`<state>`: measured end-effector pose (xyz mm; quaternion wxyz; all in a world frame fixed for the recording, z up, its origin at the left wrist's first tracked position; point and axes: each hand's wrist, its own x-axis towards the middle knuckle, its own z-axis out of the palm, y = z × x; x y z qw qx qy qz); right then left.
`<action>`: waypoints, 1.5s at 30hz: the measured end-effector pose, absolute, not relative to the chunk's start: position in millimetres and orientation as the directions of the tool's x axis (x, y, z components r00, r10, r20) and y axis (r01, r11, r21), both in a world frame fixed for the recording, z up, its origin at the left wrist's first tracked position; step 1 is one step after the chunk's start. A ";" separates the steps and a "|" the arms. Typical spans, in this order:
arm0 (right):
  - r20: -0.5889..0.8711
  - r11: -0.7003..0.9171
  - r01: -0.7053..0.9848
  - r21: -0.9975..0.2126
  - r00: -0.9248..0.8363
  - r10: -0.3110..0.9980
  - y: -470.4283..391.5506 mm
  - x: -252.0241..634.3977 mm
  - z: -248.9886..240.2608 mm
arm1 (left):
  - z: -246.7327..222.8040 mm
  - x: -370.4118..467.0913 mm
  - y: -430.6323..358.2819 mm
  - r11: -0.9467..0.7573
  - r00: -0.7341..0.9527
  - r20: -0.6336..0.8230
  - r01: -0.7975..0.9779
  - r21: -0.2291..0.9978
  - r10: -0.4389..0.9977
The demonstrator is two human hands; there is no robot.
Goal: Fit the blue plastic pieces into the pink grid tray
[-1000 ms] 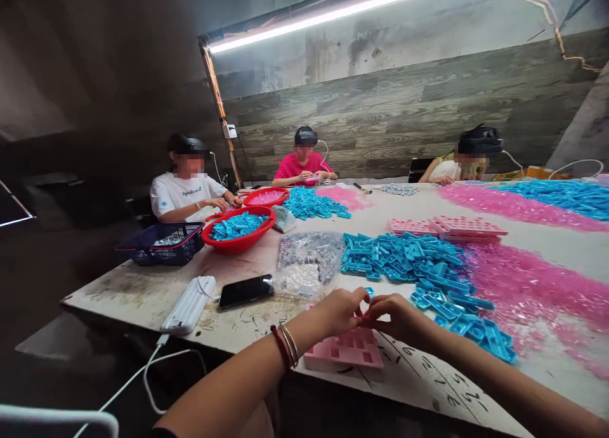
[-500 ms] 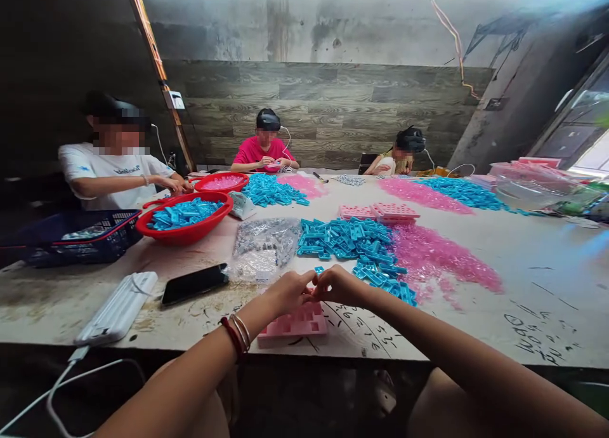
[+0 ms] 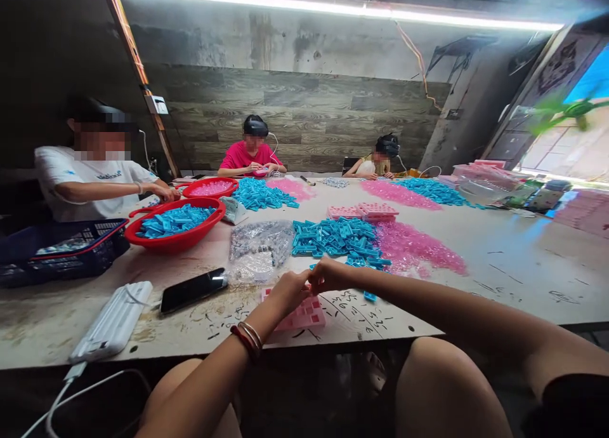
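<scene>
My left hand (image 3: 291,290) and my right hand (image 3: 329,275) meet with fingertips pinched together, above a pink tray (image 3: 299,318) with square pockets. A small blue plastic piece (image 3: 312,266) shows at the fingertips, mostly hidden by the fingers. The tray lies near the table's front edge, partly covered by my left hand. Just beyond my hands is a heap of blue plastic pieces (image 3: 328,236), with a heap of clear pink pieces (image 3: 419,251) to its right. Left of the blue heap lies a clear plastic bag (image 3: 259,247) of small parts.
A phone (image 3: 193,292) and a white power bank (image 3: 111,320) lie at front left. Behind them stand a red basin (image 3: 176,241) of blue pieces and a dark blue basket (image 3: 61,254). Pink trays (image 3: 364,212) lie behind the heaps. Three people sit across the table.
The camera view has tilted up and turned right, so the scene sits further left. Both hands remain together over the pink tray, fingers still pinched.
</scene>
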<state>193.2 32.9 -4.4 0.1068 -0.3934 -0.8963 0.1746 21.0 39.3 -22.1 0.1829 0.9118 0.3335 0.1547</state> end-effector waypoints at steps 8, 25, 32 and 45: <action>0.054 0.654 0.648 -0.390 -0.693 0.719 30.7 192.7 -2.5 | -17.6 23.6 33.7 -0.713 0.728 0.153 0.568 0.410 0.668; 0.350 0.606 0.545 -0.580 -0.505 0.789 6.7 206.3 -35.4 | -15.8 22.2 42.9 -0.720 0.756 0.117 0.546 0.429 0.644; 0.378 0.661 0.569 -0.489 -0.545 0.749 10.4 206.1 -35.3 | -11.8 21.0 42.7 -0.779 0.775 0.151 0.562 0.278 0.614; 0.238 0.668 0.684 -0.292 -0.624 0.744 13.1 201.4 -14.9 | -34.2 20.9 73.5 -0.784 0.815 0.186 0.425 0.452 0.549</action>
